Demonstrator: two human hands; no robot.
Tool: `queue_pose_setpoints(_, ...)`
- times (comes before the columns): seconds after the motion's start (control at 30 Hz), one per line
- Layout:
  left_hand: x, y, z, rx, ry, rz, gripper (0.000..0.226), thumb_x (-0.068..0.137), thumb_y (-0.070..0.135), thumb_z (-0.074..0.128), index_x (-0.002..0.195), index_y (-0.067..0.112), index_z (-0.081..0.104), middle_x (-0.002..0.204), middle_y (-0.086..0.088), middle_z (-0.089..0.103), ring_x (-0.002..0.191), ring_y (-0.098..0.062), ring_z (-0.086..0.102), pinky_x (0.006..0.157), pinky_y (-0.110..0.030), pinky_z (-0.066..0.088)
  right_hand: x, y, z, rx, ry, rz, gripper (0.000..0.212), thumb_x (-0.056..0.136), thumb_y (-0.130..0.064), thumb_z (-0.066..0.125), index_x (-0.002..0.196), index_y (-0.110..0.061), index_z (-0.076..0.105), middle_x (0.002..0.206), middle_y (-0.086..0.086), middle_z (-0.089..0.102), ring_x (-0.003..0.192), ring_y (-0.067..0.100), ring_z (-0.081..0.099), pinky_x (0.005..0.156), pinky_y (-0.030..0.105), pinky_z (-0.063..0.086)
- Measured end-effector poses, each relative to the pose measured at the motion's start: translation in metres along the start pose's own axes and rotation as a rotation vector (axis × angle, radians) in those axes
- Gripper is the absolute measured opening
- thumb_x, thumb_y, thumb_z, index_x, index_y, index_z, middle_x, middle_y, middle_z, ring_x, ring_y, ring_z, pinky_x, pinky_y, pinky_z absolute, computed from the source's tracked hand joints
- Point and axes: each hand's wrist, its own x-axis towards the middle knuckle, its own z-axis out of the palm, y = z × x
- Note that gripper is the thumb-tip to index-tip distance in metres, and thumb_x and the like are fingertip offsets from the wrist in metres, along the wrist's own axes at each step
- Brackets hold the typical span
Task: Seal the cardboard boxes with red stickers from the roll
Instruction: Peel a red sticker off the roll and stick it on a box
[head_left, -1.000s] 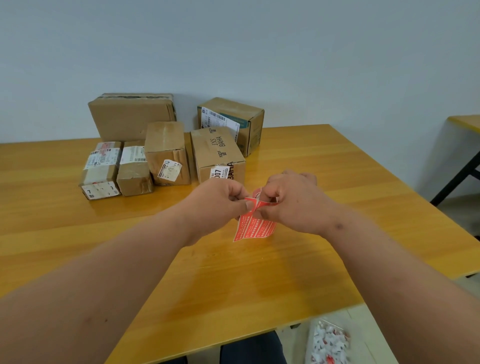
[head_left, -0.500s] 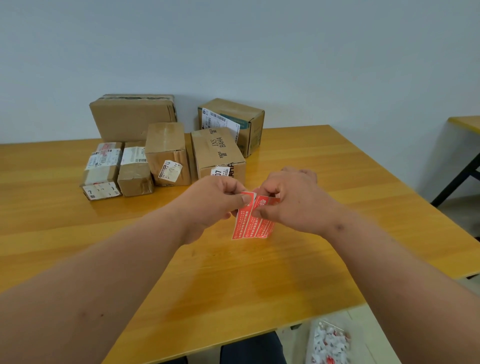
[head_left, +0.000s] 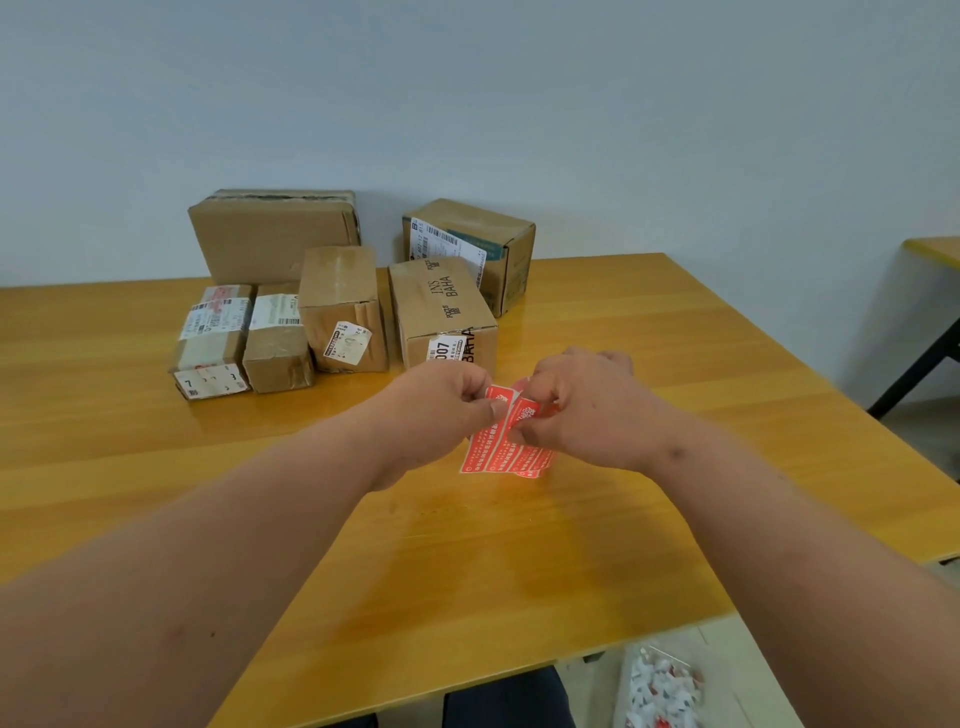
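Two hands, left (head_left: 447, 402) and right (head_left: 582, 405), pinch glossy rectangular red stickers (head_left: 506, 441) above the smooth wooden table (head_left: 675, 338).

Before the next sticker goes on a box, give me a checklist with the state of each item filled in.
1. Left hand pinches the top of one red sticker: ok.
2. Right hand pinches the neighbouring sticker strip: ok.
3. Sticker fully separated from the strip: cannot tell; the two overlap.
4. Sticker free of the wooden table: ok, its lower end hangs above the surface.
5. Target box reachable: ok; the box marked BAHA stands just beyond the hands.
6. That box's flaps closed: ok, top looks flat.
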Motion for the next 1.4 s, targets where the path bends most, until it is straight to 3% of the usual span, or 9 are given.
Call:
queue_pose_setpoints(0.1, 0.002, -0.002, 0.0, -0.034, 0.004, -0.026, 0.019, 0.097, 0.029, 0.055, 0.09, 0.013, 0.064, 0.093, -0.008, 0.071, 0.095, -0.026, 0.065, 0.092, -0.044, 0.053, 0.0, -0.001, 0.001, -0.033, 0.045, -0.031, 0.016, 0.084, -0.039, 0.064, 0.069, -0.033, 0.062, 0.088, -0.01, 0.059, 0.101, 0.012, 0.044, 0.1, 0.043, 0.022)
queue_pose_setpoints(0.2, 0.001, -0.002, 0.0, -0.079, 0.007, -0.039, 0.018, 0.096, 0.027, 0.056, 0.086, 0.015, 0.064, 0.095, -0.011, 0.072, 0.1, -0.03, 0.065, 0.093, -0.05, 0.052, -0.001, -0.002, 0.002, -0.092, 0.08, -0.055, 0.017, 0.086, -0.039, 0.061, 0.07, -0.03, 0.062, 0.087, -0.009, 0.056, 0.097, 0.013, 0.042, 0.097, 0.043, 0.022)
queue_pose_setpoints(0.37, 0.001, 0.0, 0.0, -0.175, 0.015, -0.05, 0.021, 0.096, 0.023, 0.057, 0.097, 0.004, 0.065, 0.096, -0.014, 0.073, 0.103, -0.032, 0.065, 0.096, -0.051, 0.05, -0.002, -0.002, 0.001, -0.082, 0.127, -0.071, 0.022, 0.086, -0.037, 0.062, 0.065, -0.032, 0.056, 0.084, -0.009, 0.055, 0.096, 0.013, 0.043, 0.099, 0.045, 0.022)
queue_pose_setpoints(0.57, 0.001, -0.001, -0.002, -0.232, 0.008, -0.057, 0.025, 0.096, 0.029, 0.057, 0.099, 0.007, 0.066, 0.094, -0.011, 0.074, 0.1, -0.026, 0.067, 0.095, -0.046, 0.052, 0.0, 0.003, 0.002, -0.039, 0.158, -0.081, 0.018, 0.086, -0.04, 0.063, 0.078, -0.024, 0.069, 0.083, -0.008, 0.056, 0.095, 0.012, 0.047, 0.1, 0.043, 0.022)
queue_pose_setpoints(0.67, -0.001, -0.002, -0.007, -0.243, -0.029, -0.065, 0.027, 0.092, 0.035, 0.061, 0.101, 0.011, 0.068, 0.095, -0.008, 0.074, 0.102, -0.026, 0.067, 0.097, -0.046, 0.05, 0.001, 0.003, 0.001, -0.001, 0.133, -0.073, 0.016, 0.085, -0.039, 0.063, 0.079, -0.026, 0.07, 0.077, -0.011, 0.056, 0.088, 0.007, 0.049, 0.099, 0.043, 0.024)
queue_pose_setpoints(0.77, -0.002, -0.003, -0.009, -0.206, -0.027, -0.052, 0.016, 0.089, 0.025, 0.066, 0.095, 0.011, 0.071, 0.093, -0.007, 0.075, 0.1, -0.026, 0.068, 0.098, -0.049, 0.049, 0.0, 0.001, -0.005, 0.112, 0.068, -0.023, 0.018, 0.08, -0.04, 0.068, 0.081, -0.022, 0.07, 0.072, -0.011, 0.065, 0.079, 0.002, 0.056, 0.096, 0.037, 0.027)
queue_pose_setpoints(0.9, -0.003, 0.003, -0.003, -0.166, 0.054, -0.013, 0.012, 0.089, 0.023, 0.067, 0.087, 0.012, 0.072, 0.088, -0.007, 0.075, 0.097, -0.03, 0.068, 0.094, -0.049, 0.052, 0.004, -0.001, -0.005, 0.121, -0.022, 0.053, 0.023, 0.076, -0.045, 0.072, 0.082, -0.023, 0.072, 0.077, -0.01, 0.071, 0.083, 0.0, 0.058, 0.093, 0.034, 0.024)
queue_pose_setpoints(1.13, 0.0, 0.004, 0.001, -0.204, 0.088, -0.009, 0.013, 0.089, 0.021, 0.067, 0.088, 0.009, 0.071, 0.089, -0.012, 0.074, 0.098, -0.035, 0.067, 0.091, -0.052, 0.052, 0.003, 0.002, -0.001, 0.105, 0.043, 0.022, 0.02, 0.08, -0.04, 0.069, 0.076, -0.02, 0.072, 0.08, -0.004, 0.069, 0.08, 0.001, 0.054, 0.088, 0.034, 0.021)
queue_pose_setpoints(1.4, 0.001, 0.006, 0.003, -0.299, 0.086, -0.051, 0.012, 0.09, 0.021, 0.066, 0.084, 0.011, 0.069, 0.088, -0.01, 0.075, 0.095, -0.03, 0.069, 0.091, -0.048, 0.055, -0.002, 0.002, -0.001, -0.022, 0.153, -0.065, 0.02, 0.082, -0.041, 0.066, 0.075, -0.024, 0.071, 0.083, -0.008, 0.061, 0.095, 0.011, 0.045, 0.095, 0.04, 0.021)
